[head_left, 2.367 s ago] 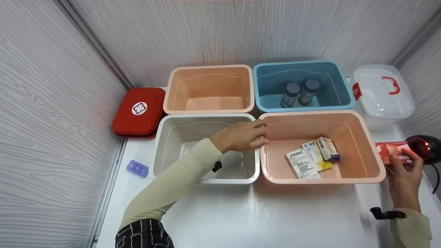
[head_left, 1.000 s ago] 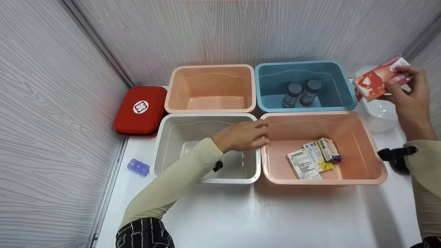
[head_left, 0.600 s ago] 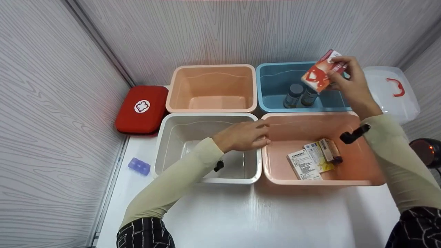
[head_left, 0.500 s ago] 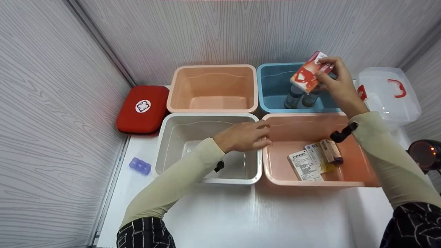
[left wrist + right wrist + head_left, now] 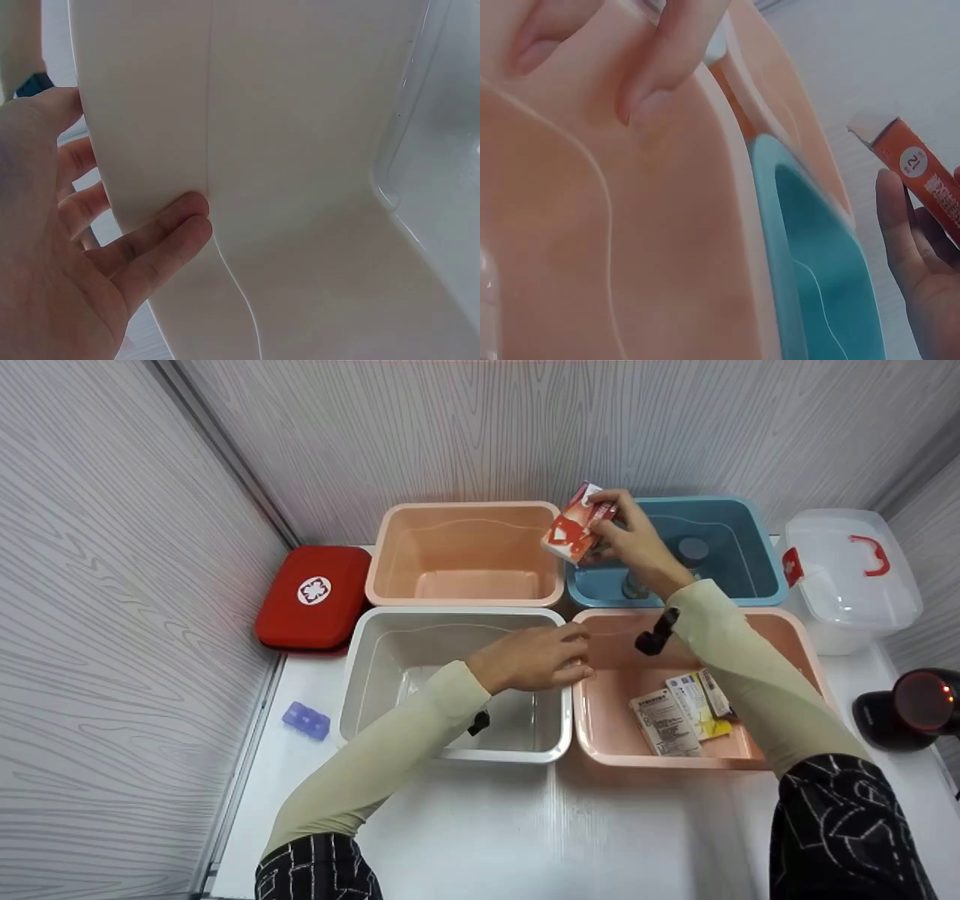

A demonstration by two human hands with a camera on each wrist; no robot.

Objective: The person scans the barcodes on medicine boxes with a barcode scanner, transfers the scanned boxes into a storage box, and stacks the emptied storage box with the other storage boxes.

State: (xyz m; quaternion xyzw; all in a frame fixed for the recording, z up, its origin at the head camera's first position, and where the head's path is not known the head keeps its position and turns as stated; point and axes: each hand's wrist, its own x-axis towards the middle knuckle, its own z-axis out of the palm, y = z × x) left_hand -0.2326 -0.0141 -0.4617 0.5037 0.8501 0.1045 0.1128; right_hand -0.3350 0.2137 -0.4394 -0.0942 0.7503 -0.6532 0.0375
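- One red-and-white printed carton point(image 5: 574, 526) is held tilted in the air over the meeting rims of the blue bin point(image 5: 724, 529) and the rear peach bin point(image 5: 465, 540)
- Right hand point(image 5: 637, 540) pinches the carton between thumb and fingers, with no gap left in that grip
- Some two seconds ago the carton was up against the black scanner point(image 5: 922, 701); half a second ago it was over the middle of the blue bin; now it is at that bin's left edge, past the two bottles point(image 5: 691, 551)
- By my reading, the scanner stage is over and the carrying is unfinished, as the carton sits in no bin
- Left hand point(image 5: 529, 658) has not moved: its fingers are bent over the rim of the white bin point(image 5: 457, 755) beside the front peach bin point(image 5: 675, 761), gripping that edge and no loose item
- Three other cartons point(image 5: 667, 724) lie in the front peach bin, now partly covered by the right sleeve
- Red first-aid case point(image 5: 311, 607), purple pill organiser point(image 5: 306, 720) and clear lidded box point(image 5: 855, 585) stay in place on the table point(image 5: 525, 825)
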